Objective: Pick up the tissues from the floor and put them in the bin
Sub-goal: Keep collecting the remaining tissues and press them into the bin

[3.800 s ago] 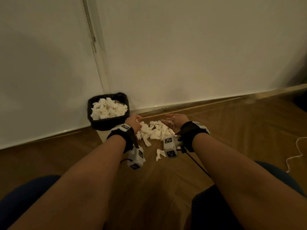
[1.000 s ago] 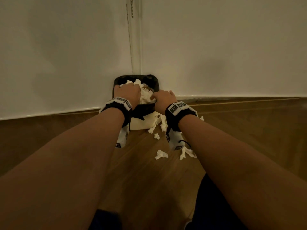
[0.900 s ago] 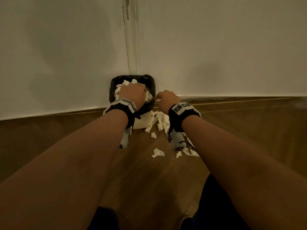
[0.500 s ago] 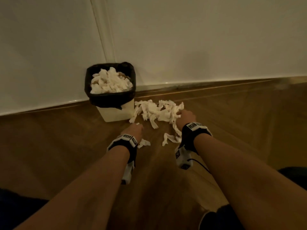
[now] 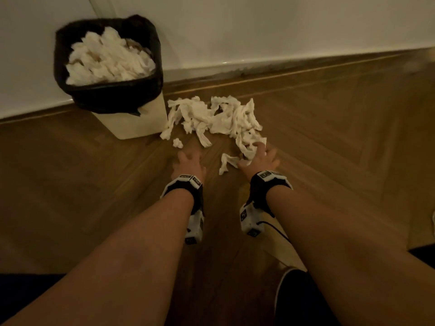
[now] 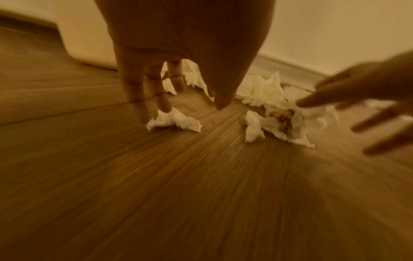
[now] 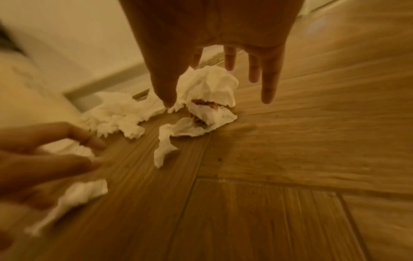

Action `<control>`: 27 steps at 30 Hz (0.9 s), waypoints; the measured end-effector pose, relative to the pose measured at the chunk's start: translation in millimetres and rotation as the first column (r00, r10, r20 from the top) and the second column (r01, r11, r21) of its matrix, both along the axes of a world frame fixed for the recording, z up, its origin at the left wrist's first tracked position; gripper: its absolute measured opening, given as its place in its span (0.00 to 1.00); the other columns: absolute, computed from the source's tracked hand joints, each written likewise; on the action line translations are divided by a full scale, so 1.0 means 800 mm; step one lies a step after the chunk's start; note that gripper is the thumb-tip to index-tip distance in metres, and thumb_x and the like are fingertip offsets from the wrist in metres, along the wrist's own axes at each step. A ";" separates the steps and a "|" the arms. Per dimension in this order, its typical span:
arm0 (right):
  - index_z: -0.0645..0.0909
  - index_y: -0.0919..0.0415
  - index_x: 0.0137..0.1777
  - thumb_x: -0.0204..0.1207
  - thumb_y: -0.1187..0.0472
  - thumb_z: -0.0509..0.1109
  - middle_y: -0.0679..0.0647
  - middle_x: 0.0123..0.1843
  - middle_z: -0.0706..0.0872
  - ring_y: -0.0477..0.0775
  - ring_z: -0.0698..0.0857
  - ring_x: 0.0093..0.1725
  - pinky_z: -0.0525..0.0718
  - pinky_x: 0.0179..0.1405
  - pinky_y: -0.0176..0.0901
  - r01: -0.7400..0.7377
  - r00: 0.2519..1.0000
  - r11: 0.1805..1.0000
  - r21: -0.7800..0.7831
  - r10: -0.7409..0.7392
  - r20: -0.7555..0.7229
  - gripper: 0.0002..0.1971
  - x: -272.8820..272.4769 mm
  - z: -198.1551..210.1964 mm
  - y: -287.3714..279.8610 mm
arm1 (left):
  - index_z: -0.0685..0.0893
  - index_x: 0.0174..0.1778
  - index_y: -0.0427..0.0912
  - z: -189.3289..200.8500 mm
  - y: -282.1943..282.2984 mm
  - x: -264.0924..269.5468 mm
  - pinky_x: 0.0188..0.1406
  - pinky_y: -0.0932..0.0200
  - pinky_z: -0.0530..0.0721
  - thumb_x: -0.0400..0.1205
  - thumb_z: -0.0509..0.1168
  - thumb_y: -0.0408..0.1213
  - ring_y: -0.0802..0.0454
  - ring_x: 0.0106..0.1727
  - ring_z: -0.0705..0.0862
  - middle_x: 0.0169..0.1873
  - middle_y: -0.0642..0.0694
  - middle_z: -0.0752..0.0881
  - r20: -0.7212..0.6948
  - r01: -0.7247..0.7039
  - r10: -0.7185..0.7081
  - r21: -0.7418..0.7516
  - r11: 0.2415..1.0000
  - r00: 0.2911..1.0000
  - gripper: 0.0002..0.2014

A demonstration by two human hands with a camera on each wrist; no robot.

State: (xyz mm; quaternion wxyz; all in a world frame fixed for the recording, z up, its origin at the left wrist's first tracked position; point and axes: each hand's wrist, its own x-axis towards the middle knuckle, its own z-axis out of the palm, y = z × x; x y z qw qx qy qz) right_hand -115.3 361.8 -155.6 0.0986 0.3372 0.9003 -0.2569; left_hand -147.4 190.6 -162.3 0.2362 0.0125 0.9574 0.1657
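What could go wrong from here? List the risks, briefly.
1. The bin is already heaped with tissues to its rim, so another handful may well spill back out.
2. The small scrap near the left hand lies apart from the main tissue pile and could be missed.
3. One tissue under the open right hand wraps brownish bits that might drop out when lifted.
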 end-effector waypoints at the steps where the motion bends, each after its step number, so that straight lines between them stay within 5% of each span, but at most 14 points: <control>1: 0.62 0.45 0.73 0.69 0.39 0.70 0.57 0.74 0.60 0.67 0.64 0.71 0.70 0.65 0.56 -0.079 0.997 0.996 0.045 0.079 0.009 0.34 -0.002 -0.004 -0.003 | 0.67 0.69 0.50 -0.006 0.001 0.000 0.57 0.43 0.78 0.84 0.57 0.47 0.33 0.66 0.70 0.72 0.36 0.59 0.018 0.032 -0.032 -0.030 0.999 0.999 0.18; 8: 0.66 0.42 0.72 0.70 0.39 0.71 0.52 0.81 0.50 0.68 0.54 0.78 0.75 0.67 0.64 -0.408 0.906 0.911 0.059 0.396 0.153 0.31 -0.005 -0.033 -0.021 | 0.75 0.66 0.35 -0.038 -0.012 -0.008 0.63 0.47 0.74 0.86 0.55 0.35 0.37 0.67 0.71 0.70 0.35 0.65 0.051 0.120 -0.114 -0.139 0.983 0.992 0.14; 16: 0.75 0.62 0.67 0.83 0.57 0.57 0.58 0.73 0.69 0.66 0.65 0.72 0.69 0.69 0.55 -0.498 0.867 0.847 0.184 0.481 0.132 0.17 -0.011 -0.057 -0.034 | 0.84 0.62 0.36 -0.036 -0.007 -0.015 0.62 0.51 0.78 0.85 0.59 0.35 0.39 0.59 0.79 0.72 0.37 0.62 0.149 0.133 -0.119 -0.091 0.987 0.982 0.13; 21: 0.74 0.65 0.59 0.78 0.67 0.62 0.63 0.63 0.77 0.63 0.75 0.62 0.74 0.61 0.52 -0.170 0.977 0.982 -0.086 0.156 -0.147 0.11 -0.012 -0.057 -0.027 | 0.85 0.59 0.37 -0.033 -0.002 -0.019 0.62 0.52 0.79 0.86 0.57 0.34 0.41 0.61 0.80 0.67 0.37 0.76 0.162 0.141 -0.132 -0.048 0.989 0.978 0.13; 24: 0.67 0.58 0.68 0.76 0.71 0.60 0.62 0.64 0.78 0.62 0.81 0.59 0.81 0.56 0.54 0.012 0.975 0.920 -0.391 -0.098 -0.198 0.21 -0.010 -0.052 -0.022 | 0.83 0.63 0.40 -0.032 -0.003 -0.023 0.65 0.52 0.77 0.84 0.60 0.32 0.41 0.66 0.78 0.68 0.38 0.76 0.205 0.128 -0.123 -0.010 0.992 0.971 0.13; 27: 0.60 0.58 0.76 0.78 0.69 0.60 0.61 0.75 0.67 0.63 0.75 0.68 0.76 0.64 0.51 0.104 0.966 0.903 -0.417 -0.191 -0.172 0.27 -0.009 -0.046 -0.018 | 0.81 0.61 0.42 -0.034 -0.007 -0.019 0.63 0.53 0.76 0.81 0.63 0.31 0.42 0.67 0.76 0.68 0.38 0.74 0.153 0.067 -0.070 0.020 0.998 0.986 0.13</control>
